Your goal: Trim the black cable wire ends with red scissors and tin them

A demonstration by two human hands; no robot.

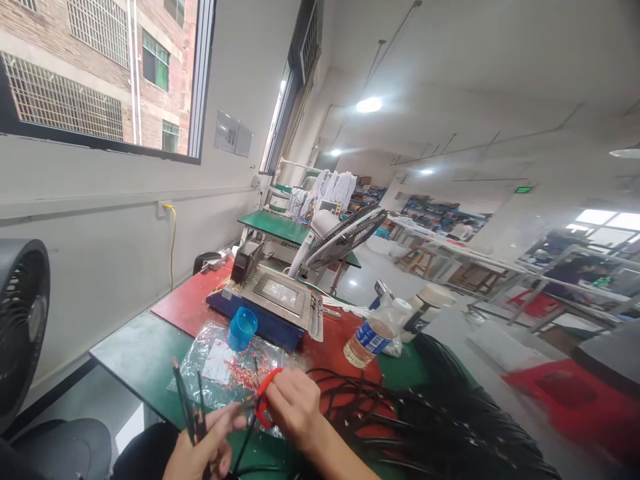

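Note:
My left hand (203, 450), at the bottom of the head view, is closed around several black cables (189, 407) whose ends point upward. To its right, my right hand (295, 403) grips red-handled scissors (264, 417), with the fingers wrapped at the red loops. A cable end lies between the two hands near the scissors; the blades are largely hidden. Just beyond the hands, a clear plastic bag (203, 367) is strewn with small red and pale clippings (240, 373). A blue cup (243, 327) stands on the bag's far part.
Behind the cup is a blue machine (260, 320) with a metal top. A labelled bottle (370, 339) stands to the right. Many black cables (370, 407) spread over the table's right side. A fan (345, 233) leans beyond the machine; another fan (25, 313) is at left.

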